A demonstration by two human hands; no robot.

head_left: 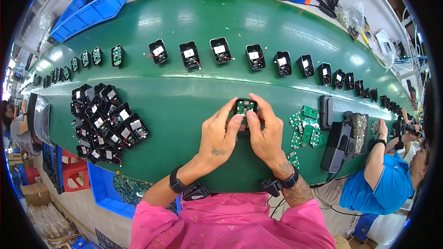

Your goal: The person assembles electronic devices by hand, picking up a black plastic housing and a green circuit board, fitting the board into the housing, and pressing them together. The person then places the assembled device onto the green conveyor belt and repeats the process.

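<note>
Between my two hands, above the green bench, is a small black plastic housing (237,102) with a green circuit board (245,105) in its open top. My left hand (217,134) wraps the housing's left side, its thumb on the board. From the right, my right hand (266,133) closes round the other side, its thumb also pressed on the board. The fingertips under the housing are hidden. Loose green circuit boards (307,129) lie in a pile right of my right hand. To the left of my left hand sits a heap of black housings (104,122) with white parts and thin wires.
A long row of black housings (220,50) crosses the green bench (184,23). Blue bins stand at the back left (92,16) and below the bench edge (102,189). A black device (339,145) stands right of the loose boards, near a co-worker in blue (385,184).
</note>
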